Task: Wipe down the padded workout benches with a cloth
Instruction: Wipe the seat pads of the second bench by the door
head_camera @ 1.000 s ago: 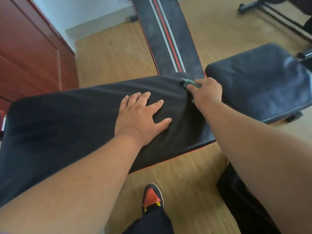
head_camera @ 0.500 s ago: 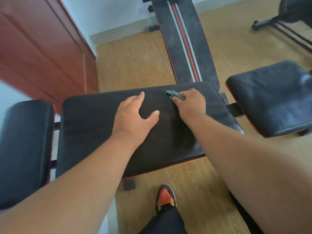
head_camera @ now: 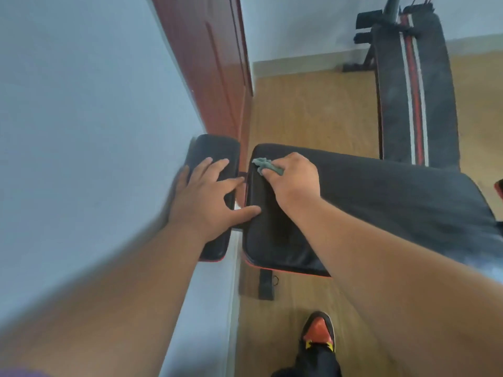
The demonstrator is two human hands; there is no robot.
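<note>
At the far left end of the long pad (head_camera: 367, 202), close to the wall (head_camera: 81, 131), my right hand (head_camera: 292, 183) is clamped around a small grey-green cloth (head_camera: 265, 165). I have it bunched under my curled fingers, with only a crumpled tail poking out toward the corner, so that my knuckles can bear down on it and the rubbing reaches right up to the pad's edge. The cloth touches the pad just beside the gap that separates it from the small pad (head_camera: 212, 197) on the left.

My left hand (head_camera: 209, 197) lies flat on that small pad, fingers spread and straight, holding nothing. Its thumb reaches across the gap and rests on the near edge of the long pad. I judge it is there to prop my weight while I lean over, and to keep the pads from rocking under the wiping pressure.

One foot in a black and orange shoe (head_camera: 318, 333) is planted on the wooden floor (head_camera: 313, 110) below the pad, which fits that leaning stance. Beyond, a second bench with red and white stripes (head_camera: 413, 91) stands well apart from my hands. Beside the wall is a reddish wooden cabinet (head_camera: 217, 63). I cannot tell from the surface how much of the long pad is already clean; the small pad under my left palm probably needs the cloth next.
</note>
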